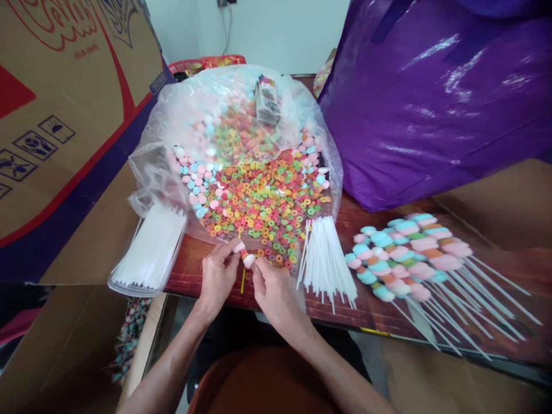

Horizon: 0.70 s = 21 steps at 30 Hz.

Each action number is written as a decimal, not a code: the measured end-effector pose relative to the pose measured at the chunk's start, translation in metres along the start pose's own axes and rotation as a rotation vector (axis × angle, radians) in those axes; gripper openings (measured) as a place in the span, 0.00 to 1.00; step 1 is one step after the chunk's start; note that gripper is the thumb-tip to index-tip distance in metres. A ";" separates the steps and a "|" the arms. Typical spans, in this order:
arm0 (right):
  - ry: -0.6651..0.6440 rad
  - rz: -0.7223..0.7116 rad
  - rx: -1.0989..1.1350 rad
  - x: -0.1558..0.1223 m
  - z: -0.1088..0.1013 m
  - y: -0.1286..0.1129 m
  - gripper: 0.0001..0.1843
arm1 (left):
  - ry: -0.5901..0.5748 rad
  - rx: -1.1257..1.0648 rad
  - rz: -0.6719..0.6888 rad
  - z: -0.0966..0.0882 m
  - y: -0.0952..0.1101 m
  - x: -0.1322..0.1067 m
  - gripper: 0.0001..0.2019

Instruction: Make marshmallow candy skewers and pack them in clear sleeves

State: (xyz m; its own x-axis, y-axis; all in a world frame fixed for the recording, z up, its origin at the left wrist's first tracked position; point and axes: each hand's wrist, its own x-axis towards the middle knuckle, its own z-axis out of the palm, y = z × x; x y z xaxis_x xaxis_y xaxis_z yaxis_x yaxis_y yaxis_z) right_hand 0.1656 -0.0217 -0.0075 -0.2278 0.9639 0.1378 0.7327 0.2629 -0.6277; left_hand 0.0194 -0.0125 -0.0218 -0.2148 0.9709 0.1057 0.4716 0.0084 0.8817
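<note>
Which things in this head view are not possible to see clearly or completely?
1. Candy stick, head view: left hand and right hand pinch it, covering most of it.
2. Small packet inside the clear bag, head view: print blurred by cloudy plastic.
3. Purple bag, head view: opaque wall hides contents; top cut by the edge.
4. Cardboard box, head view: red lettering cut off by the top edge.

Makeshift candy-assembly workspace, prob. a home or small shop back room.
Wood-print table [371, 305] squeezed btwn cardboard cartons [64, 86] & a purple plastic bag [431, 103]; clear sack [202, 109] of loose candy rings [263, 195], bundle of white sticks [325, 259], finished candy skewers [405, 253] piled alongside; plain wall [293, 29] behind.
</note>
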 end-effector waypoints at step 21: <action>0.092 0.039 -0.018 -0.001 -0.005 0.033 0.17 | -0.020 0.657 0.230 0.016 0.005 0.054 0.09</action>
State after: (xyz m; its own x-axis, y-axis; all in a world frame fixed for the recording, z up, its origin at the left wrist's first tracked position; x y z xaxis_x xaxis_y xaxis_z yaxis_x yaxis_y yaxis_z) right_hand 0.1932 -0.0134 -0.0247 -0.1400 0.9729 0.1839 0.7516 0.2253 -0.6199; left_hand 0.0236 0.0440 -0.0185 -0.0349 0.9695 0.2424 0.9243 -0.0609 0.3767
